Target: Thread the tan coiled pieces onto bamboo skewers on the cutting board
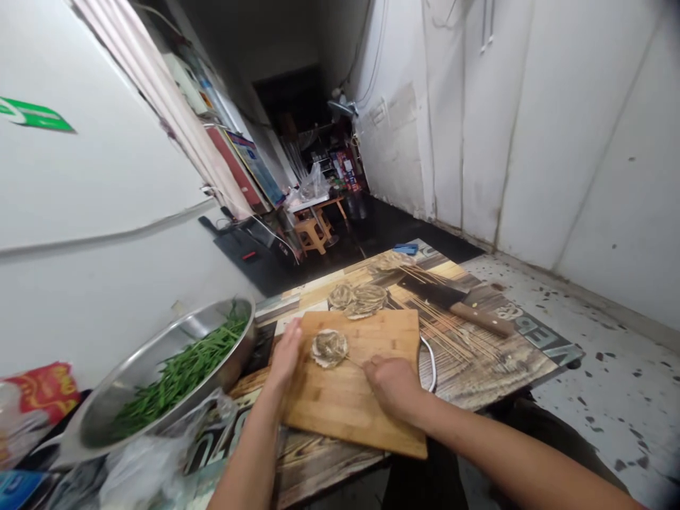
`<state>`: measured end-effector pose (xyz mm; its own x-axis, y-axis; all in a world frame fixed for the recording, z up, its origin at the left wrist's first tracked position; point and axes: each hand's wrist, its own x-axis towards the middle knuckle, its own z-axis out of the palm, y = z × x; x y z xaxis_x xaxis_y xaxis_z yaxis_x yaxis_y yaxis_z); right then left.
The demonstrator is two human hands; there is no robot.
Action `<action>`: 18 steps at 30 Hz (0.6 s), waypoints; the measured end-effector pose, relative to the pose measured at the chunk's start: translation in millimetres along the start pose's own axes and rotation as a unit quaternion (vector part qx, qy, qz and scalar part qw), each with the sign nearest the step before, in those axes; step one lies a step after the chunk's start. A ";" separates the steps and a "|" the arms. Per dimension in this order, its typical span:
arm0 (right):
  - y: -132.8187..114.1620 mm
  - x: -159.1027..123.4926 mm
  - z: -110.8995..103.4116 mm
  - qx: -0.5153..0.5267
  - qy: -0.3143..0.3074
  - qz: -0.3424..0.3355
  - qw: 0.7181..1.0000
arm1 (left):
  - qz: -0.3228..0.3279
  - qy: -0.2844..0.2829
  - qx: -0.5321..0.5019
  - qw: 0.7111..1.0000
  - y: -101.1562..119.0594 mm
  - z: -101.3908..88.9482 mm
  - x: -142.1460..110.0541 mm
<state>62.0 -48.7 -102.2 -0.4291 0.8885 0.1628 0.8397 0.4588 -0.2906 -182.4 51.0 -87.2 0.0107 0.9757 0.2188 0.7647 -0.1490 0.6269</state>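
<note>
A flat round coil of beige food [329, 347] lies near the far left corner of a wooden cutting board [355, 404]. My left hand [287, 354] rests on the board's left edge with its fingers stretched out against the coil. My right hand [390, 382] is closed in a pinch on a thin bamboo skewer [355, 363] whose tip points into the coil's right side.
Two more coils [358, 299] lie beyond the board. Loose skewers [451, 333] and a cleaver with a wooden handle [481, 319] lie on the right of the table. A steel bowl [159, 347] with green stems stands at left, beside a plastic bag [143, 460].
</note>
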 end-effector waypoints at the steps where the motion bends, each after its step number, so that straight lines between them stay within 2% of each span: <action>1: -0.2 0.1 -0.9 -0.001 -0.004 0.000 1.000 | 0.015 -0.020 0.032 0.999 -1.8 -1.1 -9.8; 3: -1.1 0.5 -2.5 -0.002 -0.007 0.000 1.000 | 0.066 -0.075 0.122 0.987 -0.8 1.7 -27.0; 5: -2.3 0.5 -3.7 -0.002 -0.007 -0.003 1.000 | 0.101 -0.105 0.206 0.968 4.0 5.8 -35.4; 7: -3.1 0.3 -4.1 -0.001 -0.008 -0.003 1.000 | 0.105 -0.117 0.248 0.956 9.1 5.3 -32.5; 9: -1.7 0.4 -4.0 0.020 -0.005 -0.001 1.000 | 0.099 -0.139 0.244 0.955 12.3 -1.9 -21.2; 11: 3.4 1.4 -4.0 0.083 0.013 0.009 0.996 | 0.088 -0.126 0.184 0.971 13.1 -14.0 -7.9; 12: 7.6 2.2 -4.2 0.135 0.031 0.017 0.990 | 0.076 -0.082 0.136 0.984 13.1 -20.5 -2.4; 14: 18.6 4.4 -5.4 0.267 0.072 0.032 0.960 | 0.039 0.051 0.007 0.998 13.9 -30.9 3.7; 15: 24.7 5.4 -6.4 0.337 0.086 0.042 0.937 | 0.019 0.106 -0.071 0.992 15.4 -33.8 3.9; 16: 30.8 6.2 -7.6 0.401 0.086 0.052 0.911 | -0.002 0.135 -0.154 0.979 18.2 -34.8 2.5; 17: 36.3 6.7 -8.9 0.458 0.074 0.066 0.884 | -0.021 0.135 -0.239 0.961 22.2 -34.1 -0.2; 18: 41.0 6.9 -10.1 0.507 0.051 0.079 0.857 | -0.036 0.111 -0.322 0.940 27.4 -32.1 -3.8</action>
<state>96.8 -23.9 -103.5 -0.2619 0.9586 0.1122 0.1422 0.1533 -0.9779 -182.1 38.0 -46.9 -0.2156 0.9398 0.2650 0.2094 -0.2206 0.9526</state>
